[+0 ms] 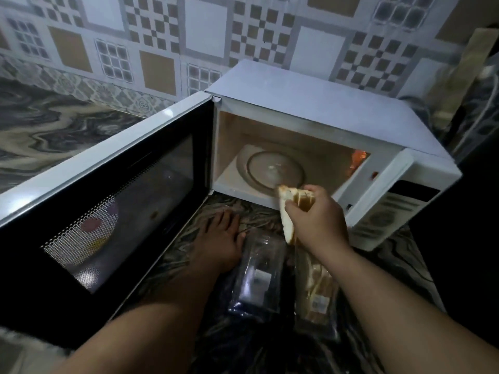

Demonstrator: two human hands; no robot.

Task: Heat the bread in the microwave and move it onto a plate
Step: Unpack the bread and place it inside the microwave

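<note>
Dim clear bread packs [259,276] blur together on marbled tabletop [54,125]; right hand [316,217] grip clamped on soft bread slices [290,209], left hand [218,238] flat, fingers apart

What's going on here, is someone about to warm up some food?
Yes. The right hand grips a couple of bread slices just in front of the open microwave, whose glass turntable is bare. The left hand rests flat on the counter beside a plastic bread bag. The door is swung wide open.
</note>
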